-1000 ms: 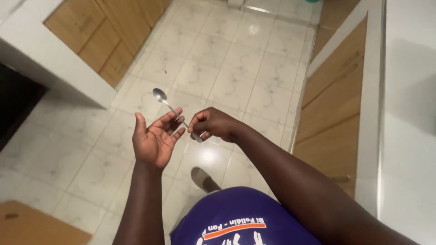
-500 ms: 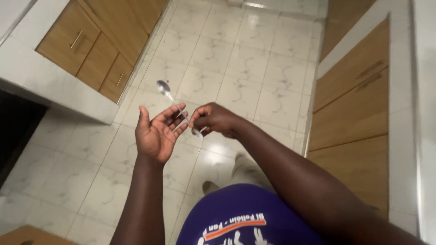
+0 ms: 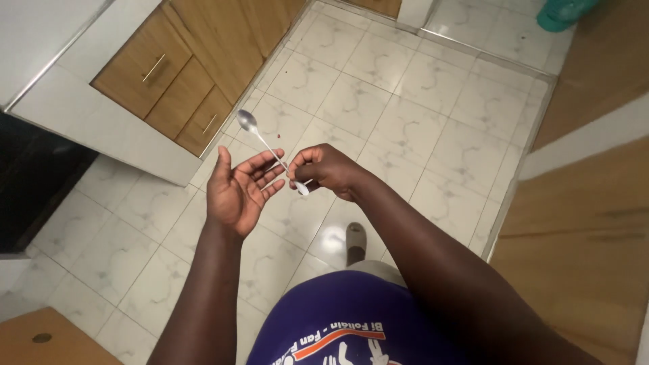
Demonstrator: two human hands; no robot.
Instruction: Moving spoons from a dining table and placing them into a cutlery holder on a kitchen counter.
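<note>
A spoon held over a tiled kitchen floor, between two hands.

The right hand [image 3: 323,169] pinches the handle end of a metal spoon [image 3: 265,143], whose bowl points up and away to the left; the left hand [image 3: 236,190] lies open, palm up, its fingers [image 3: 262,170] just under the shaft and perhaps brushing it, though the view does not settle that. Below them spreads a floor [image 3: 378,115] of pale marbled tiles with a glare spot near the person's foot [image 3: 354,238]. Wooden cabinets [image 3: 177,81] with metal handles stand at upper left under a white tabletop [image 3: 40,34]; a wooden panel [image 3: 581,223] fills the right side. A teal object [image 3: 562,12], too cut off to identify, sits at the top right.
</note>
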